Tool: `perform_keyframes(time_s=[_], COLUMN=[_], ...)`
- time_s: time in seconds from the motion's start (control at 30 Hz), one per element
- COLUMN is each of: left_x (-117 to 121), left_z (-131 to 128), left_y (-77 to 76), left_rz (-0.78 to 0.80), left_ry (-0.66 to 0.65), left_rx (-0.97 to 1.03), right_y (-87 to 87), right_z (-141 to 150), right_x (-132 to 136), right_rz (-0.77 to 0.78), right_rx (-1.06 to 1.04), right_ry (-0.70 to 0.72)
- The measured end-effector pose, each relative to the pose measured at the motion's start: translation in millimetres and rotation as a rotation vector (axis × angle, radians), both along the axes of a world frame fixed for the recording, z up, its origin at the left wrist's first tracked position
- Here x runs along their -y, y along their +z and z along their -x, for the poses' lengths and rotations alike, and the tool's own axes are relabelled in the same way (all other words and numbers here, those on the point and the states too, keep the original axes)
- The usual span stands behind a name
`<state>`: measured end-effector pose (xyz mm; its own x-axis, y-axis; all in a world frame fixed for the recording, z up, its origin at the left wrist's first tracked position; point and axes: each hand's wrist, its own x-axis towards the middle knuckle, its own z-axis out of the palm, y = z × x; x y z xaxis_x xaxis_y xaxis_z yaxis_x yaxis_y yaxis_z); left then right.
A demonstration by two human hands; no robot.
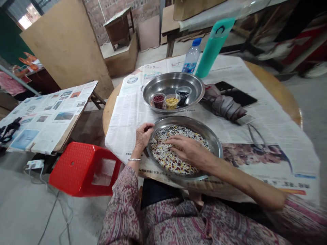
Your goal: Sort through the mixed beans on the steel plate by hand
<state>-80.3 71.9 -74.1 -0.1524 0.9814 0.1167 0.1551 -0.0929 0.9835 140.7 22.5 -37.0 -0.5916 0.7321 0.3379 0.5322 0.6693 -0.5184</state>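
Observation:
A steel pan (214,143) in front of me holds a mixed heap of white, red and dark beans (166,156). My right hand (186,148) lies flat on the beans with its fingers stretched out to the left. My left hand (143,136) curls over the pan's left rim, fingers bent around the edge. Behind it a second steel basin (196,85) carries three small cups: red beans (158,100), yellow beans (172,102) and dark beans (183,95).
Newspaper (268,122) covers the round table. A folded grey cloth (224,105), a water bottle (191,58) and a teal flask (213,47) stand beyond the basin. A red plastic stool (81,168) and a paper-covered low table (46,115) are to my left.

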Motion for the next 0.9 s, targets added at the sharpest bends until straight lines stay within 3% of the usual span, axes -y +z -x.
perform_keyframes(time_s=[0.13, 0.27, 0.43, 0.73, 0.9], left_x=[1, 1, 1, 0, 0], left_z=[-1, -1, -2, -3, -2], left_y=[0.4, 1.7, 3.3, 3.8, 4.7], left_rz=[0.008, 0.006, 0.007, -0.006, -0.01], left_ry=[-0.012, -0.022, 0.003, -0.005, 0.0], left_rx=[0.014, 0.02, 0.008, 0.004, -0.011], right_y=[3.2, -5.9, -20.9, -16.0, -12.2], right_z=[-42, -57, -28, 4, 28], right_x=[12, 27, 32, -13, 1], right_rz=[0.022, 0.113, 0.036, -0.174, -0.173], right_rx=[0.268, 0.313, 0.257, 0.206, 0.21], right_ry=[0.094, 0.28, 0.31, -0.031, 0.208])
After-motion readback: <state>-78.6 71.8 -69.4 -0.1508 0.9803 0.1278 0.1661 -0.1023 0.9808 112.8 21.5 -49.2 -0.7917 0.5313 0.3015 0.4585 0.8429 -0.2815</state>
